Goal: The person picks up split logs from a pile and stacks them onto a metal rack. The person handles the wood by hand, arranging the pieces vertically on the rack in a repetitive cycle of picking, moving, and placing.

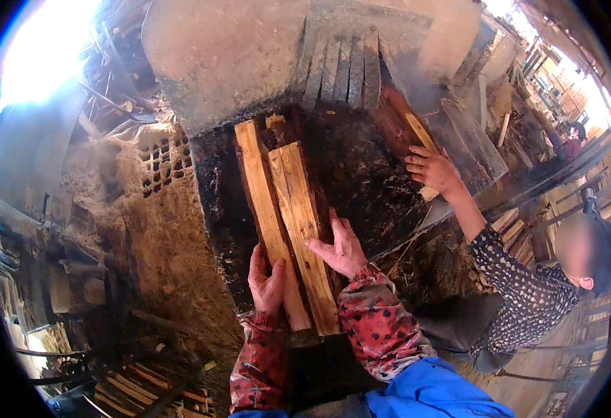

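Observation:
Two split wood pieces with dark bark edges lie side by side, pointing away from me, on a dark, grimy machine table. My left hand (pixel 267 284) is closed around the outer edge of the left wood piece (pixel 265 202), near its close end. The right wood piece (pixel 298 209) has my right hand (pixel 342 247) on its outer side, thumb over the pale face and fingers along the bark. Both pieces reach past the table's front edge toward me. The fingers of my left hand are partly hidden behind the wood.
Hanging flaps (pixel 344 70) cover an opening in the dusty machine housing (pixel 229 56) beyond the table (pixel 361 174). At right, a co-worker's hand (pixel 432 171) rests on a bark-covered log piece (pixel 397 122). Sawdust (pixel 173 279) covers the left side; wood strips (pixel 135 386) lie lower left.

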`<state>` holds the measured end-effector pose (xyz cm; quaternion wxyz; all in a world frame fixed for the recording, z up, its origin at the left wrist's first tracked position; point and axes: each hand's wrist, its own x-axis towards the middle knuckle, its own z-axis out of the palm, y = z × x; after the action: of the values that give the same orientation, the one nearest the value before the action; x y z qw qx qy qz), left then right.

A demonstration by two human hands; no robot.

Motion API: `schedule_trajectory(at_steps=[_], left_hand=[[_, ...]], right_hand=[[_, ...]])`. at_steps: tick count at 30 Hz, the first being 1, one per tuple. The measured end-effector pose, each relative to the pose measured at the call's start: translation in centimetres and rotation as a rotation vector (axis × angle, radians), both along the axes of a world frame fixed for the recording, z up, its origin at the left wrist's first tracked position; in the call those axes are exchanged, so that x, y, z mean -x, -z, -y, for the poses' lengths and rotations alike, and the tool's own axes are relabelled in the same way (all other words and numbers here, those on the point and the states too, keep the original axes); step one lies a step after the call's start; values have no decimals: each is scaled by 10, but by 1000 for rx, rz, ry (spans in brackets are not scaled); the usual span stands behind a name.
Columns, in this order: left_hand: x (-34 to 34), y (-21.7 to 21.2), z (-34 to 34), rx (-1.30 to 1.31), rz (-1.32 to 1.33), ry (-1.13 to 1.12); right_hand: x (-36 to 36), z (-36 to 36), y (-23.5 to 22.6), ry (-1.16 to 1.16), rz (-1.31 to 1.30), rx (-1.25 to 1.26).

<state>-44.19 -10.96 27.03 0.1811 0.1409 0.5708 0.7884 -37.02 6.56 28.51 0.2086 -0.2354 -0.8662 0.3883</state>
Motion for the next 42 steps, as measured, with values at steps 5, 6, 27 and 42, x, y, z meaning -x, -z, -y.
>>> schedule_trajectory(at_steps=[5,6,27,42], left_hand=[[8,19,11,-49,88,12],[8,17,9,-51,94,15],[-10,-22,-7,115,-165,59],[-28,-3,-41,7,11,-106]], right_hand=[[29,-11,-8,144,62,-101],[38,-18,-5,169,89,-124],[-61,55,1,154,-94,-390],[-182,-200,3,558,453,-114]])
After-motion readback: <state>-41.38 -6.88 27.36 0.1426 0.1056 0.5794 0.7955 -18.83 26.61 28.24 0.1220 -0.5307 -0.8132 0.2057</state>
